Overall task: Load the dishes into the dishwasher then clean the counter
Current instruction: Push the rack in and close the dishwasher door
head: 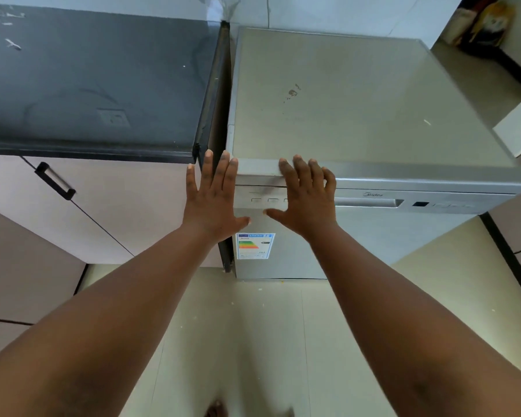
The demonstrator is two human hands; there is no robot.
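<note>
**Hands spread out in front of the closed dishwasher**

Dishes aren't anywhere in the shot, so only the machine itself can be placed: the silver stainless-steel freestanding dishwasher stands on the right, door closed, squeezed just beside the dark grey stone counter with a narrow gap between them. The wide lens bends everything, and the dishwasher's right side runs off toward the frame edge. Its control strip is hard to read: a few small button outlines sit partly behind the right hand, the brand lettering is tiny and blurry, and the small dark display further right shows nothing legible. The colourful energy-rating sticker on the door is partly covered by the left wrist, and its print is too small to make out. Top right there's some yellowish packaging in a corner, too blurred to say what it is. At the bottom edge something brown pokes in, cut off.

The left hand is wide open, fingers straight and fanned, thumb stuck out sideways, holding nothing. It sits over the gap between the counter and the dishwasher; whether the fingertips actually touch anything can't be told. The right hand is also open and empty, fingers a bit bent, tips lying along the front lip of the dishwasher's flat top. Contact looks likely but isn't certain.

The pale pink cabinet door with a black bar handle sits under the counter.
</note>
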